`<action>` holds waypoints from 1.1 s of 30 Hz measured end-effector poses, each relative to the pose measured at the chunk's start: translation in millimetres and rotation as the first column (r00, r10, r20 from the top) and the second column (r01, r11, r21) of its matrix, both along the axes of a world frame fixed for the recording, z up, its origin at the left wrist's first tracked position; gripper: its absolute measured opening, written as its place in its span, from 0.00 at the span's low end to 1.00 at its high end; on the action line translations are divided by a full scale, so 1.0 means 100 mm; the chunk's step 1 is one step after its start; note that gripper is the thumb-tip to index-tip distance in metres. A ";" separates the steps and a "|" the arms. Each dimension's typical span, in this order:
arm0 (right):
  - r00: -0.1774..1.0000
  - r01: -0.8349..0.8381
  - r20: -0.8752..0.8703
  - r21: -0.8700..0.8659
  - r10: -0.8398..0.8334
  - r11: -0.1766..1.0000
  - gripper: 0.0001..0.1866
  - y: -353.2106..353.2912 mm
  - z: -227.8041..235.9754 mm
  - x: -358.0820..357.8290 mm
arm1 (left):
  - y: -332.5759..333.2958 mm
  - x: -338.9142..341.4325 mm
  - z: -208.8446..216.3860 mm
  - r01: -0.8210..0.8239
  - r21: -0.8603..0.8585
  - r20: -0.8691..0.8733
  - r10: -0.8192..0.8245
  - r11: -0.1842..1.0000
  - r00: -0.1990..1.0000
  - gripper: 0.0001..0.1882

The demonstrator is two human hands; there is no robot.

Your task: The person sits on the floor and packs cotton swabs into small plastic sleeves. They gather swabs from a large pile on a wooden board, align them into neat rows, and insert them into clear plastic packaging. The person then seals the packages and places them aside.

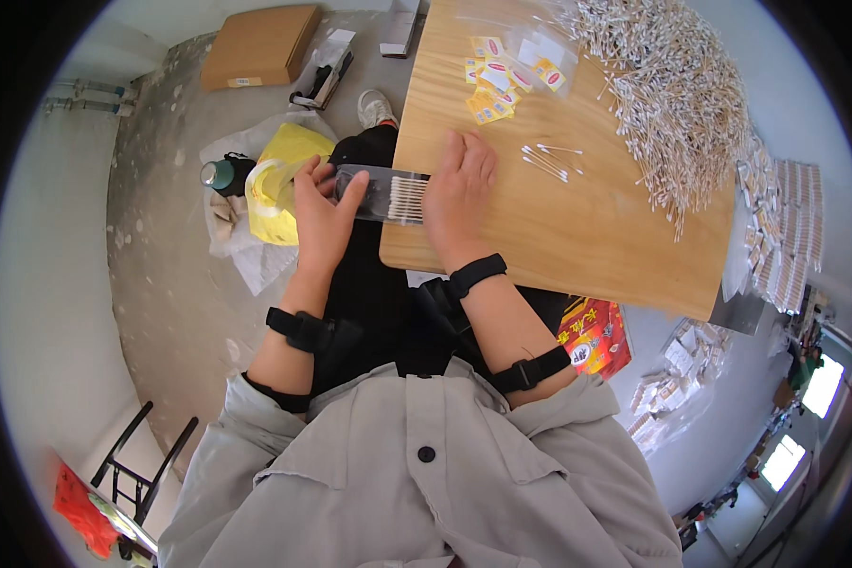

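Left hand (324, 213): thumb and fingers clamped on the outer end of the clear bag.
Clear bag (376, 194): juts past the counter's (577, 251) left edge, near the near-left corner; row of swabs (406, 200) inside.
Right hand (458, 189): curled at that edge against the bag; cannot tell whether it grips.
Yellow-white cards (492, 106): toward the far edge.
Loose swabs (552, 161): mid-counter.
Swab heap (672, 95): far-right corner.
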State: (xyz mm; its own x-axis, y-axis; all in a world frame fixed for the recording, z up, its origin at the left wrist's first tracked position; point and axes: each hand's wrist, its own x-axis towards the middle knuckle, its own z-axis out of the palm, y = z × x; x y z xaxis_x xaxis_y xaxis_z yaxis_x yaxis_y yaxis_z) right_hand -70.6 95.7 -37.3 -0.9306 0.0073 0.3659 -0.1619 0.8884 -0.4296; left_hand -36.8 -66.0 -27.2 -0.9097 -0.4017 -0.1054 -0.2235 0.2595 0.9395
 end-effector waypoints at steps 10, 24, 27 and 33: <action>0.999 -0.014 -0.028 0.053 0.015 0.998 0.20 -0.03 0.03 0.02 | -0.05 -0.06 -0.10 -0.013 0.704 0.202 -0.183 0.710 0.962 0.10; 0.986 0.156 0.090 -0.779 -0.138 0.608 0.19 0.10 0.05 0.22 | 0.08 -0.03 -0.25 -0.049 0.687 0.085 -0.013 0.725 0.996 0.14; 0.981 0.190 0.163 -0.925 -0.108 0.328 0.18 0.05 0.06 0.34 | 0.11 0.00 -0.29 -0.106 0.772 0.122 0.017 0.626 0.992 0.13; 0.987 0.147 0.158 -0.929 0.004 0.340 0.19 -0.16 0.02 0.32 | 0.21 0.05 -0.32 -0.152 0.727 0.178 0.030 0.670 0.984 0.11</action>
